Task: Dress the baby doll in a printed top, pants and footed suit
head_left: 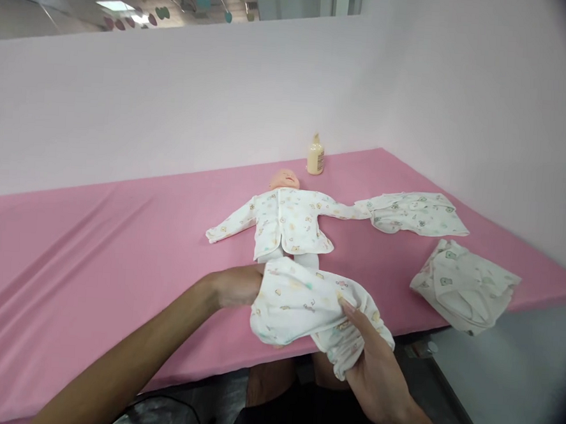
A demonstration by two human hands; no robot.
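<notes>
White baby pants (301,299) with a small coloured print are held up in front of the doll's legs, above the near edge of the bed. My left hand (240,286) reaches into the wide opening on their left side; its fingers are hidden in the cloth. On the right, my right hand (374,365) pinches the gathered leg part between thumb and fingers. Behind the pants a baby doll (285,179) lies on its back in a printed white jacket (292,222), sleeves spread out. White cloth shows on its upper legs; the lower legs are mostly covered by the pants.
A pink sheet (118,247) covers the bed. To the right lie a flat printed garment (417,214) and a folded printed garment (465,287), which overhangs the edge. A pump bottle (316,156) stands by the back wall. White walls rise behind and at right.
</notes>
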